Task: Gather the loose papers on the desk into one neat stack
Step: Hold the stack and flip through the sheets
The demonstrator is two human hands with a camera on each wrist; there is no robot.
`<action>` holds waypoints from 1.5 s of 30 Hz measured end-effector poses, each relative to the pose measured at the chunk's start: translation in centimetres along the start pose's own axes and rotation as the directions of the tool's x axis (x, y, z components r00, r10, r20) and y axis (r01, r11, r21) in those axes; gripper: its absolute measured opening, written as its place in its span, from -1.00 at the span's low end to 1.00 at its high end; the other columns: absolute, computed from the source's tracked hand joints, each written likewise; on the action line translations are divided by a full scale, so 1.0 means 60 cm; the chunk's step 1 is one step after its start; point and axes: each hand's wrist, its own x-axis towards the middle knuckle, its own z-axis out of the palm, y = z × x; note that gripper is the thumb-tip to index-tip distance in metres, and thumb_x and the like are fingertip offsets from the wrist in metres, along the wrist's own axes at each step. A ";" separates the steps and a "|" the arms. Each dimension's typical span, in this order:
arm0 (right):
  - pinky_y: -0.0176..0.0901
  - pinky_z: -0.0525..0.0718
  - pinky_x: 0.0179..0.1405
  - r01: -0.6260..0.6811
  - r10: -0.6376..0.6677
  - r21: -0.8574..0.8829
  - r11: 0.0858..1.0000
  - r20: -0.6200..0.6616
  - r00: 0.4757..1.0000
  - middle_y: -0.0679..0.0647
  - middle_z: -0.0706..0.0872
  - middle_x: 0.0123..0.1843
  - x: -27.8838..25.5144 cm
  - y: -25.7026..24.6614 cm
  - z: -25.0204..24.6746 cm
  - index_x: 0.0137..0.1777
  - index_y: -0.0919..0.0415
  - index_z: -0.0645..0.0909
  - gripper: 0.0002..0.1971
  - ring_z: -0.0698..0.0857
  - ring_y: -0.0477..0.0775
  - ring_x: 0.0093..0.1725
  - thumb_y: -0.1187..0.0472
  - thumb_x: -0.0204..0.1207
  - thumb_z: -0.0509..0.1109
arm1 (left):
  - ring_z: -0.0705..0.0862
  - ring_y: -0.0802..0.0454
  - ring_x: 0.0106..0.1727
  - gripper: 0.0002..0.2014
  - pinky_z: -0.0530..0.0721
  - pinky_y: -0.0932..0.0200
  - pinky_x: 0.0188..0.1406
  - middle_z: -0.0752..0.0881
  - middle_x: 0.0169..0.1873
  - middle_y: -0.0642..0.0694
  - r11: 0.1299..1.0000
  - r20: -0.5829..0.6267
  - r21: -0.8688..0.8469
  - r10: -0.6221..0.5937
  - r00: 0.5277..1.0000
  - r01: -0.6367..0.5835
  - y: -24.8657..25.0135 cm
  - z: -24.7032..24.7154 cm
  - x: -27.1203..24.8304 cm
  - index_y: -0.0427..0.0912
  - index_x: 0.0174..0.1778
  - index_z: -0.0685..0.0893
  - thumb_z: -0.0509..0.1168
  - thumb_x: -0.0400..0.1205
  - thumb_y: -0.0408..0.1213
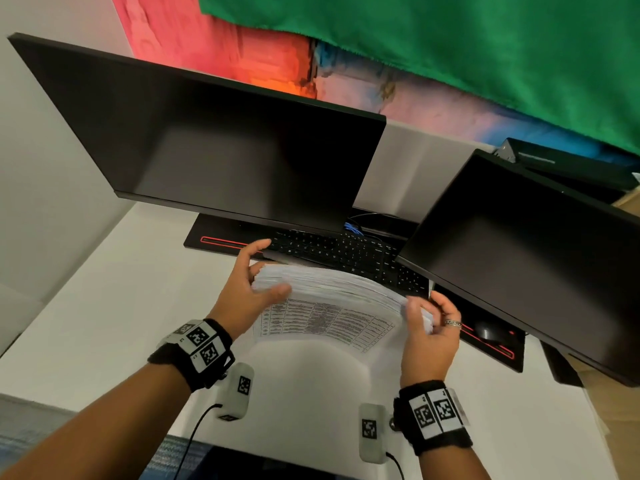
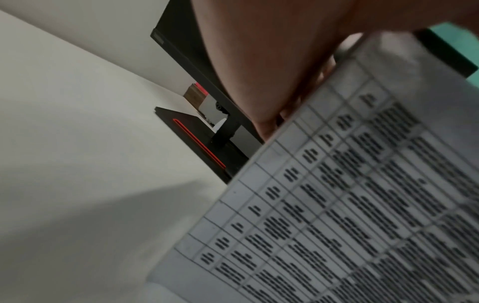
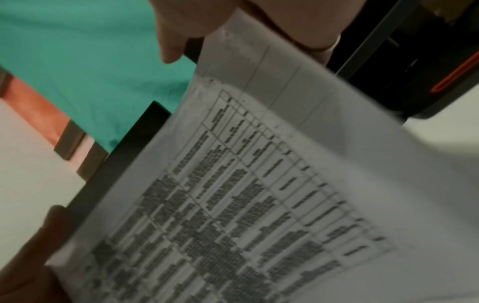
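A thick stack of white papers with printed tables stands on edge above the white desk, bowed toward me. My left hand grips its left end, thumb on the near face and fingers behind. My right hand, wearing a ring, grips the right end the same way. The left wrist view shows the printed sheet close up under the palm. In the right wrist view the same sheet fills the frame, blurred, with the right thumb at its top.
A black keyboard lies just behind the papers on a black desk mat with red trim. Two dark monitors stand behind and to the right. A black mouse sits on the mat under the right monitor.
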 end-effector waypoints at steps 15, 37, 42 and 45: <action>0.06 0.83 0.02 -0.211 0.215 -0.039 0.977 0.136 0.967 0.08 0.88 -0.07 0.005 0.008 -0.021 -0.01 0.07 0.74 -0.77 0.87 0.09 -0.04 0.32 0.39 0.63 | 0.75 0.07 -0.23 -0.86 0.71 0.21 -0.20 0.79 -0.22 -0.10 0.966 0.051 0.229 0.116 0.992 -0.124 -0.007 0.029 0.003 -0.17 -0.13 0.75 0.57 0.48 -0.32; 0.09 0.80 0.08 -0.150 0.156 -0.053 0.987 0.150 0.976 0.16 0.85 -0.05 -0.010 0.014 -0.051 -0.11 0.03 0.75 -0.79 0.83 0.21 0.03 0.34 0.39 0.63 | 0.74 0.13 -0.20 -0.79 0.81 0.05 -0.24 0.71 -0.14 -0.06 0.981 0.046 0.132 0.135 0.990 -0.140 0.008 0.034 -0.017 -0.15 -0.09 0.56 0.49 0.55 -0.41; 0.13 0.80 0.06 -0.151 0.158 -0.060 0.987 0.144 0.977 0.11 0.77 0.11 -0.012 0.020 -0.050 0.12 -0.03 0.71 -0.70 0.78 0.19 0.11 0.26 0.44 0.60 | 0.75 0.14 -0.19 -0.61 0.79 0.17 -0.24 0.70 -0.18 0.11 0.994 0.119 -0.022 0.107 0.987 -0.105 -0.015 0.029 -0.022 -0.20 0.04 0.56 0.60 0.44 -0.26; 0.13 0.76 0.12 -0.139 0.140 -0.054 0.989 0.011 0.990 0.00 0.75 0.04 -0.015 0.016 -0.034 0.04 -0.03 0.73 -0.89 0.74 0.13 0.10 0.18 0.56 0.49 | 0.70 0.21 -0.22 -0.66 0.70 0.28 -0.29 0.70 -0.20 0.14 0.982 -0.042 -0.059 0.176 0.983 -0.179 -0.009 0.047 -0.019 -0.22 -0.03 0.63 0.36 0.50 0.01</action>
